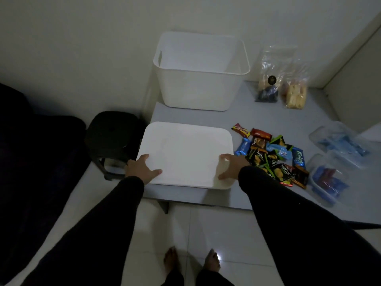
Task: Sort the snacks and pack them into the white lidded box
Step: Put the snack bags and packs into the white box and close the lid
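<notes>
Both hands grip the white lid at its near corners, over the front of the counter.

The left hand has its fingers curled over the lid at its left near edge; the right hand clasps the right near corner, thumb on top. Just right of the right hand lies a heap of wrapped snacks, touching one another on the grey counter. Further right sit clear plastic containers with blue contents. Beyond the lid stands the open white box, with two clear bags of snacks to its right. Left of the left hand, a dark stool stands on the floor.
</notes>
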### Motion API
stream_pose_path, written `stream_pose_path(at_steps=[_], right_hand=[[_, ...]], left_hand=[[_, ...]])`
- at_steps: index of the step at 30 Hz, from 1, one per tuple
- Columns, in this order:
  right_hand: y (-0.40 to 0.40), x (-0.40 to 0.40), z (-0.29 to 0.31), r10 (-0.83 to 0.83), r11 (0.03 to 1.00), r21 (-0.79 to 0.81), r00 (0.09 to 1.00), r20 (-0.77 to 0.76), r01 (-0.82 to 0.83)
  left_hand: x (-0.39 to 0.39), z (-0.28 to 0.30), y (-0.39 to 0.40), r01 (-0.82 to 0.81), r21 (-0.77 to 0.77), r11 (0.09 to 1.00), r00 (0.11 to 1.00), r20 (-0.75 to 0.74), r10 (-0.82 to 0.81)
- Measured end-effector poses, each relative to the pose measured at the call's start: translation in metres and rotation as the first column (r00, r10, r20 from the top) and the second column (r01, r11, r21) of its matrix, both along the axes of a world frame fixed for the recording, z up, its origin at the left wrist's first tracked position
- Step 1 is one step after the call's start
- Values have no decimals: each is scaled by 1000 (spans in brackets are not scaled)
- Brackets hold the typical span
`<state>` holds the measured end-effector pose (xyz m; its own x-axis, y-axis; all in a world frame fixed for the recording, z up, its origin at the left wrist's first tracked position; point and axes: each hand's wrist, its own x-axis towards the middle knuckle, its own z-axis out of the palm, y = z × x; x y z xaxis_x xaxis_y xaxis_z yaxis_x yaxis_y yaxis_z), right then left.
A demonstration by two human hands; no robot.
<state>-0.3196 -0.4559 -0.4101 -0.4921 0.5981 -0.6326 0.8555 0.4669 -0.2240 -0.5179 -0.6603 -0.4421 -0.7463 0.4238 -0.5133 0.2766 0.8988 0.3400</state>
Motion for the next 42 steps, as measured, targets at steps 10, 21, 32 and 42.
stream_pose_path(at_steps=[10,21,32,42], right_hand=[[35,-26,72,241,958,151,970,35,-243],[104,-1,239,220,876,455,973,-76,-162],[180,22,315,56,820,570,982,-179,57],[300,48,269,-42,851,519,995,-95,86]], left_hand=[[21,84,75,282,-206,937,935,-160,-317],[49,244,184,393,-16,919,835,-411,-365],[57,326,289,497,93,863,756,-535,-378],[74,261,419,570,64,819,752,-443,-489]])
